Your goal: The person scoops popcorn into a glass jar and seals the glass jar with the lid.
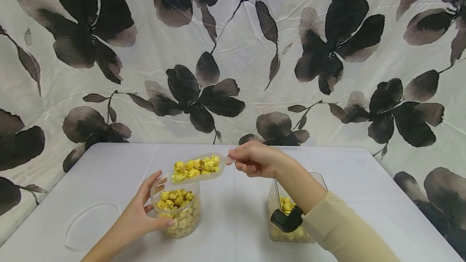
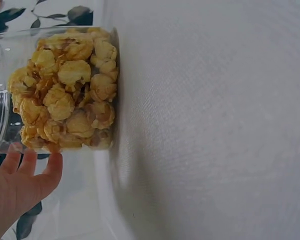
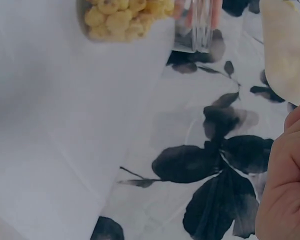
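In the head view my right hand [image 1: 260, 159] pinches the short handle of a translucent scoop [image 1: 218, 172], loaded with yellow popcorn [image 1: 194, 167]. The scoop hangs above the rim of a clear round jar [image 1: 198, 213], its tip over the opening. Popcorn fills the lower part of the jar, which stands on the table. My left hand [image 1: 147, 211] holds the jar from the left, thumb in front and fingers behind. The left wrist view shows that jar [image 2: 65, 90] sideways with the fingers along its wall. In the right wrist view the scoop's pale underside [image 3: 287, 55] shows beyond my right hand [image 3: 287, 175].
Below my right forearm stands a clear square container [image 1: 273, 229] with popcorn inside and a black clip-like part [image 1: 285, 219] at its front. A round transparent lid [image 1: 69, 229] lies on the white table [image 1: 233, 229] at left. A floral cloth [image 1: 233, 51] hangs behind.
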### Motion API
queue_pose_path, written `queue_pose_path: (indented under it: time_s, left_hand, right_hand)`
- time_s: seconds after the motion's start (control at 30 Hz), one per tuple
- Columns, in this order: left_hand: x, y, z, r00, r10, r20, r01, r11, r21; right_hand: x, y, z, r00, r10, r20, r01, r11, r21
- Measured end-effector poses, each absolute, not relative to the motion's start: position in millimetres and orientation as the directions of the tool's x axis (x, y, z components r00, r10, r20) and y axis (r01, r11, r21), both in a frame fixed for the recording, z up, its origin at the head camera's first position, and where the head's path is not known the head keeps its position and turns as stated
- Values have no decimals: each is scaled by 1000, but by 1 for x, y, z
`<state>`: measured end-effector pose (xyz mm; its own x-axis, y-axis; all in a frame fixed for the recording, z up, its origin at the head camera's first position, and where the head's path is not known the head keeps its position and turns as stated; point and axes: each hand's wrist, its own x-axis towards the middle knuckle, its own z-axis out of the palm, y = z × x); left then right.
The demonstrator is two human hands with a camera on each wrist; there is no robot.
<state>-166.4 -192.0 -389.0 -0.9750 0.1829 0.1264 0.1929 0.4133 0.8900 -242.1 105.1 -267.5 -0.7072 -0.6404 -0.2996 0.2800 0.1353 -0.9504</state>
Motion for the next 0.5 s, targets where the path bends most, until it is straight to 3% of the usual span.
queue_pose_path:
  time_s: [0.2,0.5]
  left_hand:
    - [-166,-191,-390,-981,177,75,144,422,895]
    - [-166,-191,-388,-986,163,25,93,421,902]
  right_hand:
    - [-242,94,-273,-749,-572,-336,263,209,-942]
    - [-237,73,-272,-809,-490,-324,136,380,-915]
